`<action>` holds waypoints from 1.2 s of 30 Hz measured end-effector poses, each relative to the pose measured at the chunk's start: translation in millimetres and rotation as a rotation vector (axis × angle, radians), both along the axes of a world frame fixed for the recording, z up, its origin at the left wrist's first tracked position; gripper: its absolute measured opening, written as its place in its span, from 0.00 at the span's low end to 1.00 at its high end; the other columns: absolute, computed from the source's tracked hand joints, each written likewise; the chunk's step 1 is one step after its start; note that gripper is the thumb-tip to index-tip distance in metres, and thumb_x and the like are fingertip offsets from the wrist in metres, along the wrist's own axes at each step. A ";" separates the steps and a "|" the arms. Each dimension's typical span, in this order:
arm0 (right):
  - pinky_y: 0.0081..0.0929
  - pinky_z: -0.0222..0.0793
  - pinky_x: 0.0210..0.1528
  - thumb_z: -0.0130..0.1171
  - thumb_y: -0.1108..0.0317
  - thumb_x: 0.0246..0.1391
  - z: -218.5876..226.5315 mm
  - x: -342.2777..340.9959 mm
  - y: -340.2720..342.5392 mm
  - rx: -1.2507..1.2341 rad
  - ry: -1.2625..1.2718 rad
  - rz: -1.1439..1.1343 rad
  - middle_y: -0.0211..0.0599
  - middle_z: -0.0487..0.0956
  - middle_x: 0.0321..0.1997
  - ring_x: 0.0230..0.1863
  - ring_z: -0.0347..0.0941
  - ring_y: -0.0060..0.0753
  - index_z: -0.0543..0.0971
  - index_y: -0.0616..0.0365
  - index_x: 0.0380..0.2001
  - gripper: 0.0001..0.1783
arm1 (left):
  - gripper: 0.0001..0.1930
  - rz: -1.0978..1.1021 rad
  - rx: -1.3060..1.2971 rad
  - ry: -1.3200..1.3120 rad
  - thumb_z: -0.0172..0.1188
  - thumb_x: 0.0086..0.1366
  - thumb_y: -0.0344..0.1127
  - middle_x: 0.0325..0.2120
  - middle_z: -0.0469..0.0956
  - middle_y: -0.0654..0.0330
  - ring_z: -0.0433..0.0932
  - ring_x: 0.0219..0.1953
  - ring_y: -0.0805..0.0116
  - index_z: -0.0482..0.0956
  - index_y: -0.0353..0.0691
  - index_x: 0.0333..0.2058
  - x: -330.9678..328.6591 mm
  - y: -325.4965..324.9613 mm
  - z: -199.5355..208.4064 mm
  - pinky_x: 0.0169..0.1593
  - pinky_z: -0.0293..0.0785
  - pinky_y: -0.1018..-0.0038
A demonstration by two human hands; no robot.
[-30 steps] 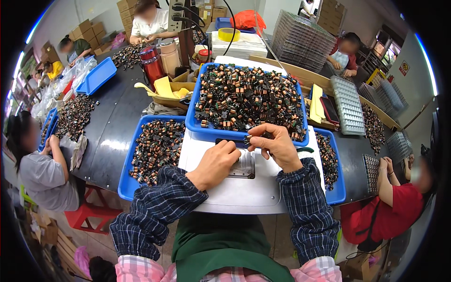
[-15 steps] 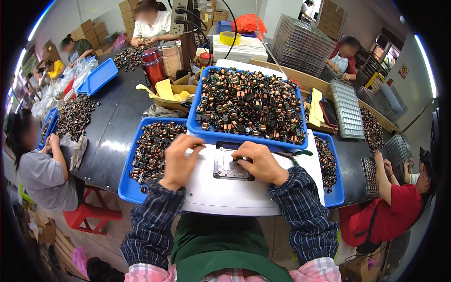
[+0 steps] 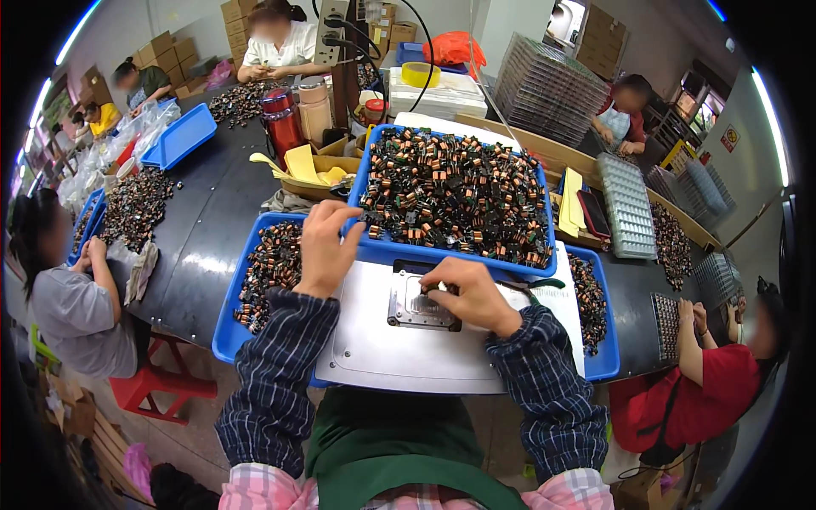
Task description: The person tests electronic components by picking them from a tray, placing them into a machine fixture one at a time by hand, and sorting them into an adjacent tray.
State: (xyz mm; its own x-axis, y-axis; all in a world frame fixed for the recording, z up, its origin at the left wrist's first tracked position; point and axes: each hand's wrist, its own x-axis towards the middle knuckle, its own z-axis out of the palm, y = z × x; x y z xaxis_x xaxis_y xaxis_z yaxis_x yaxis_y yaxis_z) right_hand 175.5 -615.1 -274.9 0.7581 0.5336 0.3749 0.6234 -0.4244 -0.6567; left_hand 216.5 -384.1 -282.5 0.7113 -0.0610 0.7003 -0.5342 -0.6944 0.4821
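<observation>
A big blue tray [image 3: 442, 253] heaped with small copper-wound coil parts [image 3: 455, 191] stands in front of me. My left hand [image 3: 327, 246] rests on its near left corner, fingers curled by the coils; whether it holds one is hidden. My right hand [image 3: 467, 293] presses down on a small grey metal fixture plate [image 3: 416, 306] that sits on a white work board [image 3: 382, 353]. Its fingertips pinch something small and dark at the fixture's top edge.
More blue trays of coils lie at my left [image 3: 255, 280] and right [image 3: 599, 323]. Red and beige flasks [image 3: 285, 123], yellow cards and stacked clear trays [image 3: 544, 85] stand behind. Several seated people work around the black table [image 3: 200, 221].
My left hand left the white board and went up and left to the big tray's corner. My right hand came down from the tray edge onto the metal fixture.
</observation>
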 end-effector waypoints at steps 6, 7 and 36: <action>0.11 0.55 0.09 0.48 0.69 0.53 27.6 10.1 -31.2 1.059 0.756 -0.034 0.38 0.75 0.25 0.17 0.69 0.20 0.74 0.65 0.36 0.11 | 0.12 0.196 0.151 -0.093 0.58 0.50 0.30 0.35 0.73 0.59 0.67 0.43 0.58 0.75 0.38 0.36 31.6 -18.6 -3.4 0.48 0.59 0.65; 0.10 0.56 0.09 0.46 0.67 0.56 29.0 8.7 -29.9 1.205 0.748 -0.052 0.39 0.74 0.26 0.18 0.69 0.20 0.73 0.65 0.37 0.12 | 0.12 0.196 0.152 -0.095 0.58 0.50 0.30 0.35 0.73 0.59 0.67 0.43 0.58 0.75 0.38 0.36 33.0 -17.3 -6.0 0.48 0.59 0.65; 0.11 0.58 0.10 0.58 0.77 0.44 30.9 18.8 -13.3 0.540 0.585 -0.224 0.38 0.75 0.26 0.20 0.73 0.19 0.73 0.69 0.38 0.15 | 0.08 -0.442 -0.085 0.284 0.58 0.53 0.24 0.28 0.73 0.56 0.75 0.28 0.64 0.76 0.34 0.34 -47.2 -43.1 -4.1 0.31 0.72 0.75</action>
